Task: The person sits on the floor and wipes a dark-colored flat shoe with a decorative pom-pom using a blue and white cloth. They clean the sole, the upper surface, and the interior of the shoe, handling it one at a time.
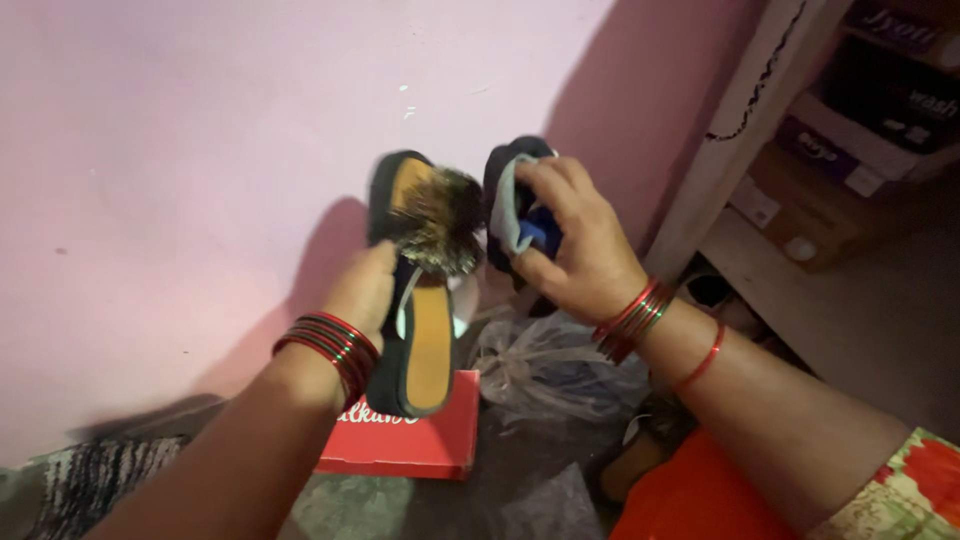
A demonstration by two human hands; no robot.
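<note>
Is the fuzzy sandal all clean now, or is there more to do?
Hard to say it's clean. The left hand holds up the sandal, its tan insole and fluffy strap facing the camera. The right hand grips a cloth against a second dark sandal, so that one is in hand. The red shoebox below holds neither yet.

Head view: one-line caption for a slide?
Left hand holds a fur-trimmed black slipper; right hand grips a grey cloth against a second dark shoe, above a red shoebox.
</note>
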